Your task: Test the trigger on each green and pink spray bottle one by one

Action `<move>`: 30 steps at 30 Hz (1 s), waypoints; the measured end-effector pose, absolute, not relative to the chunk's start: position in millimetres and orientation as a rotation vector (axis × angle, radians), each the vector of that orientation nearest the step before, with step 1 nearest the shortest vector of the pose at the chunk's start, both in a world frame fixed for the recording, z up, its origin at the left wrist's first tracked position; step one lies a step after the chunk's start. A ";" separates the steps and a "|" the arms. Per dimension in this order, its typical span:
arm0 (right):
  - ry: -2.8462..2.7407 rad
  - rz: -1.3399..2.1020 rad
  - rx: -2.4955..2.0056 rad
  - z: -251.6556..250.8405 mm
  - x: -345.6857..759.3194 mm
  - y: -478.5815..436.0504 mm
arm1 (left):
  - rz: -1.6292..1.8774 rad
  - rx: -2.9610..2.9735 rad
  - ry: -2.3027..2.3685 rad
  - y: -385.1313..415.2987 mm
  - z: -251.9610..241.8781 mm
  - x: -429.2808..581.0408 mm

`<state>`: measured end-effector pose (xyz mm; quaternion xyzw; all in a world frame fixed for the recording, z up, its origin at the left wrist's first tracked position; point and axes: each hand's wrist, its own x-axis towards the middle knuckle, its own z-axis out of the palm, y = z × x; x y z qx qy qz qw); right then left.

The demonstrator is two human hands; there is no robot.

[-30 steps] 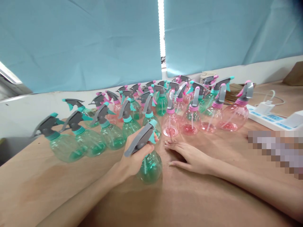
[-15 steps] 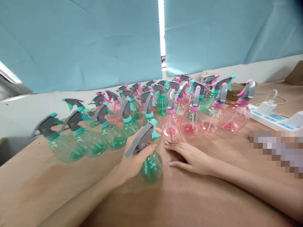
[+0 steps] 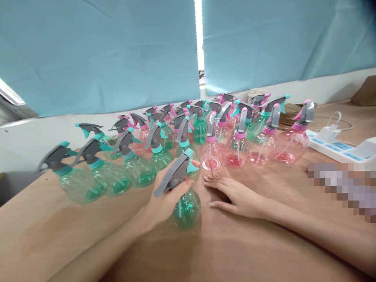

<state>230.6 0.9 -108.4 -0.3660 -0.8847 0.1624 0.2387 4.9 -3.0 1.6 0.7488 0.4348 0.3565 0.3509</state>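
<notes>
"Green spray bottle [image 3: 188, 213], at six o'clock from the centre of our view: how do we find the hands?"

"We see the left hand [image 3: 165, 196] clamped around its neck, beneath the grey sprayer head [image 3: 173, 172]. The right hand [image 3: 242, 199], at three o'clock from the bottle, lies on the wooden table [image 3: 235, 244], fingers together and thumb apart, with nothing visible in its grasp."

"And its neighbours?"

"We note a row of green bottles [image 3: 139, 170] at ten o'clock from it and pink bottles [image 3: 210, 156] at one o'clock."

"How should we expect it to handle?"

"We judge it light and thin-walled: the smooth, rounded body probably yields when squeezed and would slip if wet. We favour the stiffer neck, fingers clear of the turquoise trigger [image 3: 192, 167]. Whether its base touches the table we cannot tell."
</notes>
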 end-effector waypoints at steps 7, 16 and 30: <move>-2.434 0.443 -1.011 -108.8 230.4 1.3 | 0.942 1.916 1.114 -2.8 1.4 4.7; -2.423 0.446 -1.005 -107.9 230.2 0.4 | 0.952 1.878 1.118 -3.6 -1.0 5.1; -2.399 0.448 -0.988 -111.1 230.9 1.2 | 0.920 1.928 1.204 -5.1 1.0 4.5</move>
